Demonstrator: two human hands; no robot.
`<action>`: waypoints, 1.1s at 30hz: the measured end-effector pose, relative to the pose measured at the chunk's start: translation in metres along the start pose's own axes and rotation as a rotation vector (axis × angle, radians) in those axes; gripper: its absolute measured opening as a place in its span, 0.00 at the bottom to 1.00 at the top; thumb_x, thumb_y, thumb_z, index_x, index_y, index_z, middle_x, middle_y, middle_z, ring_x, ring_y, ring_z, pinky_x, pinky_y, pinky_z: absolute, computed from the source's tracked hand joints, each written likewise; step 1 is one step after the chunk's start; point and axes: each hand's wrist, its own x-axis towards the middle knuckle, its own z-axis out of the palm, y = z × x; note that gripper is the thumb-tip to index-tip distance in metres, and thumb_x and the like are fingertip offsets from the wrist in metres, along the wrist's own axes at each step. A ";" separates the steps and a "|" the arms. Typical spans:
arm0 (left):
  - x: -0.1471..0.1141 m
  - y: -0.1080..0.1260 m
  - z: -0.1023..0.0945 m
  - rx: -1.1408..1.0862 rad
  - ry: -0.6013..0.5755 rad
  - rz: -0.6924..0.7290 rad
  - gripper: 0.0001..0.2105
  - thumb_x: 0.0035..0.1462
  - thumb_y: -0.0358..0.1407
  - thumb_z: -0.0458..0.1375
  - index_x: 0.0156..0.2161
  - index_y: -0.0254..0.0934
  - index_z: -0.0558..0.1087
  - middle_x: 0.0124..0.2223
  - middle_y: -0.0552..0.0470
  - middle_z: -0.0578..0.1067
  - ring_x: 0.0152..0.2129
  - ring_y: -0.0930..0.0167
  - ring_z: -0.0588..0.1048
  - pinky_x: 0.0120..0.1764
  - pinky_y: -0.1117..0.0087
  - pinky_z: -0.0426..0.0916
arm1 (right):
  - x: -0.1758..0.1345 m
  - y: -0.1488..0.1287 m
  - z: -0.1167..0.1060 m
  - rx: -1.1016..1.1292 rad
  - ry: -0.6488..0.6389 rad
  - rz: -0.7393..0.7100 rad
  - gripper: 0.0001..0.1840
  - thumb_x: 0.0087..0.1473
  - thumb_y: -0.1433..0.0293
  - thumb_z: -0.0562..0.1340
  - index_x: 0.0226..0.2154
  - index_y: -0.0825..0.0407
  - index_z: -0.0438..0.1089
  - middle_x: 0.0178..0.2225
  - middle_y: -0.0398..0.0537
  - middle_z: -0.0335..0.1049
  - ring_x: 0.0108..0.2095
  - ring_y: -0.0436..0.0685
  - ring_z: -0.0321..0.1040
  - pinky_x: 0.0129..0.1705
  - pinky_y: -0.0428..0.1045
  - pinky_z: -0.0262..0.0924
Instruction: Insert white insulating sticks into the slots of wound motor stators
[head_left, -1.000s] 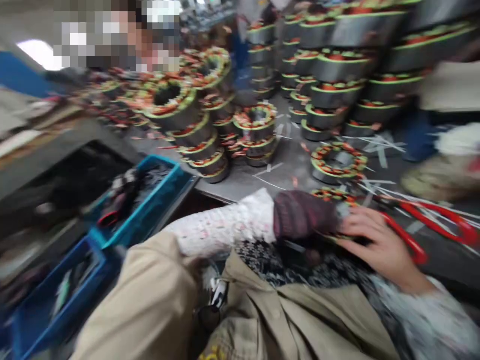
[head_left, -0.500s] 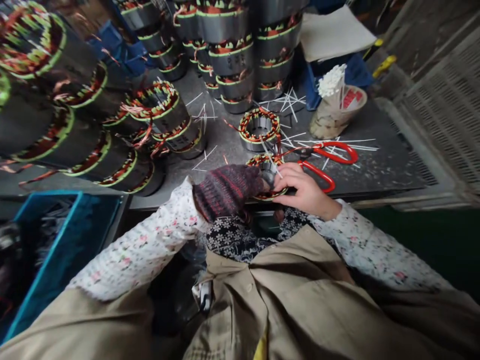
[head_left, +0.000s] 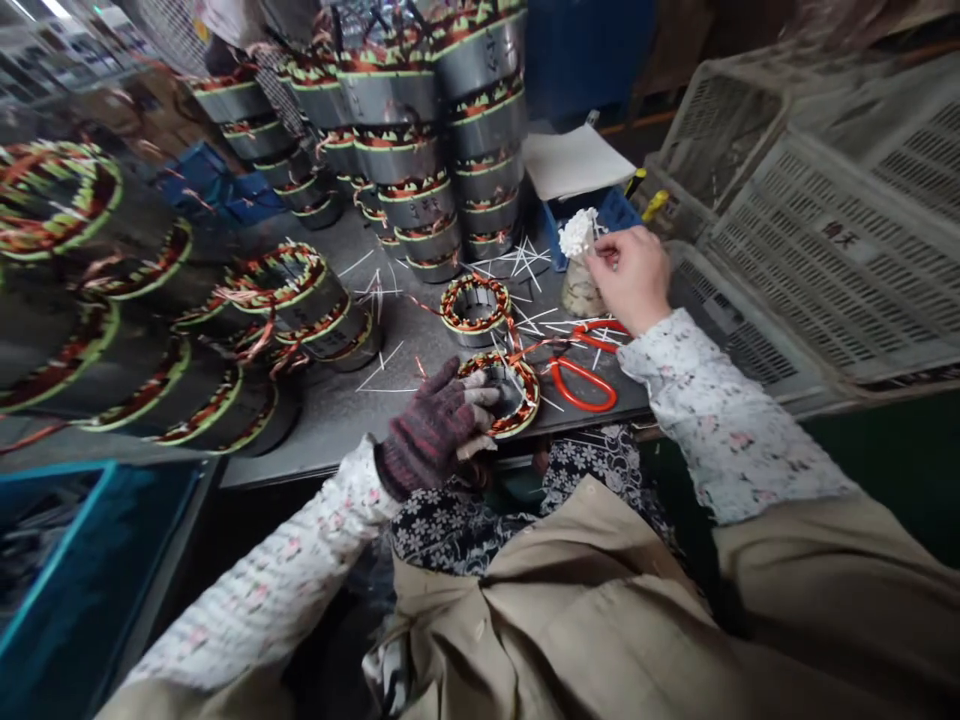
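Observation:
My left hand (head_left: 442, 420), in a dark knitted glove with pale fingertips, rests with spread fingers on the near left rim of a motor stator (head_left: 534, 400). This ring of copper windings lies at the table's front edge. My bare right hand (head_left: 634, 275) is at a cup (head_left: 581, 292) holding a bundle of thin white sticks (head_left: 577, 232). Its thumb and forefinger are pinched together at the bundle's right side; what lies between them is hidden. Red-handled scissors (head_left: 585, 385) lie right of the near stator. A second stator (head_left: 475, 310) stands just behind it.
Tall stacks of stators (head_left: 416, 205) rise at the back, with more leaning stacks (head_left: 202, 375) at left. Loose white sticks (head_left: 382, 365) are scattered over the table. Grey plastic crates (head_left: 840, 250) stand at right, a blue bin (head_left: 82, 540) at lower left. White sheets (head_left: 577, 162) lie on a blue box.
My right hand has left the near stator and moved right and away to the cup of sticks. My left hand's fingers have spread on the stator's rim. The view has tilted up.

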 end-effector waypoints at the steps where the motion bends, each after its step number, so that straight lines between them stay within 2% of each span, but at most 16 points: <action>1: 0.002 0.002 0.002 -0.007 -0.001 -0.025 0.04 0.68 0.39 0.57 0.43 0.42 0.69 0.51 0.51 0.81 0.55 0.63 0.78 0.69 0.46 0.60 | 0.005 0.004 0.003 -0.013 -0.017 -0.003 0.04 0.55 0.70 0.65 0.29 0.48 0.70 0.34 0.51 0.72 0.41 0.63 0.70 0.48 0.61 0.66; 3: 0.005 0.008 0.006 -0.038 0.008 -0.054 0.03 0.68 0.37 0.56 0.44 0.42 0.70 0.46 0.53 0.82 0.48 0.65 0.81 0.67 0.50 0.64 | 0.007 0.008 0.005 0.010 -0.020 -0.034 0.04 0.55 0.71 0.63 0.29 0.49 0.70 0.34 0.50 0.73 0.37 0.60 0.70 0.44 0.58 0.66; 5: 0.008 0.015 0.010 -0.061 0.045 -0.081 0.05 0.68 0.37 0.57 0.46 0.41 0.71 0.42 0.53 0.83 0.42 0.68 0.82 0.60 0.56 0.73 | 0.003 0.010 0.005 0.053 0.012 -0.060 0.03 0.56 0.72 0.61 0.33 0.49 0.71 0.34 0.48 0.73 0.34 0.57 0.70 0.41 0.56 0.66; 7: 0.011 0.023 0.015 -0.048 0.108 -0.107 0.11 0.67 0.38 0.58 0.52 0.39 0.70 0.44 0.49 0.83 0.44 0.66 0.82 0.53 0.58 0.77 | -0.001 0.010 0.005 0.055 0.040 -0.071 0.04 0.56 0.71 0.61 0.36 0.50 0.72 0.35 0.48 0.74 0.34 0.57 0.70 0.42 0.55 0.67; 10: 0.012 0.034 0.023 0.035 0.236 -0.215 0.21 0.66 0.37 0.61 0.61 0.37 0.65 0.50 0.43 0.81 0.49 0.61 0.81 0.51 0.55 0.79 | 0.000 0.004 0.008 -0.009 0.017 -0.065 0.04 0.53 0.71 0.64 0.35 0.51 0.73 0.38 0.51 0.75 0.38 0.59 0.72 0.43 0.56 0.67; 12: 0.011 0.039 0.031 0.072 0.318 -0.276 0.21 0.64 0.35 0.62 0.61 0.38 0.66 0.47 0.43 0.82 0.47 0.61 0.82 0.49 0.55 0.79 | 0.003 -0.001 0.009 -0.030 -0.004 -0.064 0.02 0.54 0.73 0.63 0.32 0.51 0.72 0.38 0.52 0.75 0.38 0.59 0.73 0.44 0.56 0.68; 15: 0.009 0.040 0.043 0.073 0.400 -0.285 0.19 0.62 0.32 0.64 0.57 0.41 0.69 0.42 0.48 0.82 0.40 0.63 0.83 0.49 0.54 0.79 | 0.001 -0.010 0.002 0.042 0.034 -0.103 0.05 0.58 0.73 0.60 0.34 0.50 0.71 0.36 0.50 0.75 0.38 0.57 0.74 0.43 0.54 0.69; 18: 0.011 0.042 0.051 0.106 0.428 -0.292 0.17 0.61 0.31 0.64 0.55 0.41 0.71 0.38 0.50 0.82 0.35 0.65 0.82 0.48 0.54 0.79 | -0.026 -0.026 -0.016 0.174 0.116 -0.182 0.05 0.61 0.72 0.58 0.36 0.49 0.70 0.34 0.47 0.76 0.34 0.55 0.75 0.39 0.52 0.70; 21: 0.015 0.052 0.049 0.194 0.386 -0.375 0.20 0.61 0.33 0.64 0.57 0.37 0.69 0.44 0.45 0.82 0.40 0.63 0.82 0.48 0.54 0.79 | -0.076 -0.051 -0.039 0.270 0.144 -0.356 0.03 0.61 0.72 0.61 0.37 0.47 0.70 0.33 0.45 0.78 0.33 0.54 0.77 0.37 0.51 0.72; 24: 0.018 0.061 0.045 0.274 0.315 -0.473 0.17 0.62 0.38 0.64 0.54 0.37 0.70 0.54 0.40 0.78 0.50 0.60 0.79 0.51 0.54 0.77 | -0.128 -0.071 -0.060 0.384 -0.016 -0.534 0.10 0.61 0.77 0.58 0.41 0.47 0.69 0.40 0.48 0.81 0.42 0.56 0.80 0.42 0.51 0.75; 26: 0.018 0.063 0.045 0.262 0.267 -0.504 0.12 0.63 0.38 0.63 0.50 0.38 0.72 0.55 0.42 0.78 0.53 0.61 0.78 0.53 0.56 0.76 | -0.156 -0.076 -0.068 0.479 -0.150 -0.625 0.08 0.62 0.76 0.57 0.40 0.48 0.68 0.43 0.53 0.81 0.46 0.59 0.79 0.45 0.54 0.76; 29: 0.018 0.061 0.046 0.208 0.271 -0.457 0.07 0.64 0.35 0.62 0.45 0.39 0.71 0.50 0.45 0.80 0.50 0.64 0.80 0.55 0.55 0.75 | -0.182 -0.073 -0.071 0.571 -0.254 -0.666 0.06 0.62 0.74 0.55 0.36 0.48 0.65 0.36 0.53 0.80 0.40 0.59 0.79 0.40 0.56 0.77; 33: 0.019 0.059 0.048 0.230 0.331 -0.394 0.06 0.63 0.34 0.61 0.43 0.37 0.69 0.49 0.43 0.80 0.54 0.60 0.78 0.60 0.47 0.72 | -0.190 -0.062 -0.073 0.550 -0.316 -0.629 0.08 0.59 0.77 0.55 0.33 0.48 0.64 0.28 0.49 0.76 0.30 0.56 0.75 0.33 0.53 0.74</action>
